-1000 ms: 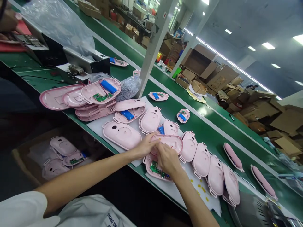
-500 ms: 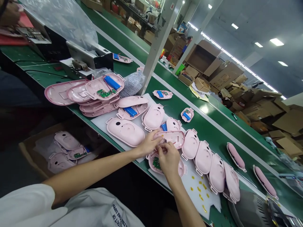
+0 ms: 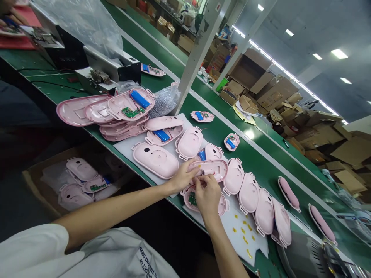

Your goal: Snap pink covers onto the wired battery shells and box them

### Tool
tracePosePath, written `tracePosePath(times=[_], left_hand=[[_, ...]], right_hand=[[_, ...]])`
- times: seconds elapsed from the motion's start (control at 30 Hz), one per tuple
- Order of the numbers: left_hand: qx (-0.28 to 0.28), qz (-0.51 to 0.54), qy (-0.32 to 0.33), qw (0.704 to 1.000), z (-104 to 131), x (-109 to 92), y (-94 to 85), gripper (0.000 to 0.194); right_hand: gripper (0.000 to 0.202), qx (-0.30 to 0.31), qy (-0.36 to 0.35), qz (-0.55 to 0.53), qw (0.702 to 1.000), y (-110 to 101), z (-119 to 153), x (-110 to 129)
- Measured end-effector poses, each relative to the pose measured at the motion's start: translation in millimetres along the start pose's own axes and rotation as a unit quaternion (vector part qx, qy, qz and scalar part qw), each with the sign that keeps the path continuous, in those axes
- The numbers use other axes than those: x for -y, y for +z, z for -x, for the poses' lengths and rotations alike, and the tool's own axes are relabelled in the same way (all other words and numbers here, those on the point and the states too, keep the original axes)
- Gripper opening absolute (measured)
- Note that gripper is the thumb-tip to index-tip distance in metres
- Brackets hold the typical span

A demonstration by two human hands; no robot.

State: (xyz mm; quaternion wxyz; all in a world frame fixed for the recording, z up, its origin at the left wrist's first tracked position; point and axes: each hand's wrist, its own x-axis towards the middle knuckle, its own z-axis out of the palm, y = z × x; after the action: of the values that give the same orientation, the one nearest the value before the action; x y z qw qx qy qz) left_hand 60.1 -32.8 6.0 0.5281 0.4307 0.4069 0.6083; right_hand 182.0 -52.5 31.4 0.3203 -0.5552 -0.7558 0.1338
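My left hand (image 3: 184, 177) grips the edge of a pink plastic shell half (image 3: 213, 169), its hollow inner side facing me. Fingers pinched together, my right hand (image 3: 208, 193) is at the near edge of that shell, and whatever it pinches is too small to make out. A bit of red wire shows beside the fingertips. Just below the hands, another pink shell half (image 3: 222, 206) lies on a white foam sheet (image 3: 232, 244), partly covered by my right hand. Inside it sits a green circuit board (image 3: 192, 198).
Closed pink cases (image 3: 248, 193) stand in a row to the right, with yellow tape pieces (image 3: 243, 230) nearby. Stacked open shells (image 3: 130, 104) with blue batteries lie left. A metal post (image 3: 199, 54) rises behind. A box of shells (image 3: 37, 193) sits below the bench edge.
The view has shifted slightly, moving the bench items a little. Both hands keep almost the same grip and place. At far left, a co-worker's hand now shows near a shell with something blue.
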Motion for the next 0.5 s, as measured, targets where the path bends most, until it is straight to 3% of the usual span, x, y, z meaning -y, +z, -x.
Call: tracePosePath(times=[0.13, 0.33, 0.5], left_hand=[[0.034, 0.066, 0.0, 0.997, 6.6, -0.2, -1.6, 0.03], [0.092, 0.075, -0.021, 0.993, 17.4, -2.9, -13.3, 0.041], [0.095, 0.058, -0.015, 0.994, 12.8, -2.5, -18.2, 0.04]], right_hand=[[0.015, -0.019, 0.029, 0.043, 0.998, 1.6, -2.1, 3.8], [0.015, 0.028, 0.104, 0.025, 0.994, 1.5, -6.8, 3.8], [0.032, -0.036, 0.131, 0.04, 0.99, 7.2, -5.3, -3.6]])
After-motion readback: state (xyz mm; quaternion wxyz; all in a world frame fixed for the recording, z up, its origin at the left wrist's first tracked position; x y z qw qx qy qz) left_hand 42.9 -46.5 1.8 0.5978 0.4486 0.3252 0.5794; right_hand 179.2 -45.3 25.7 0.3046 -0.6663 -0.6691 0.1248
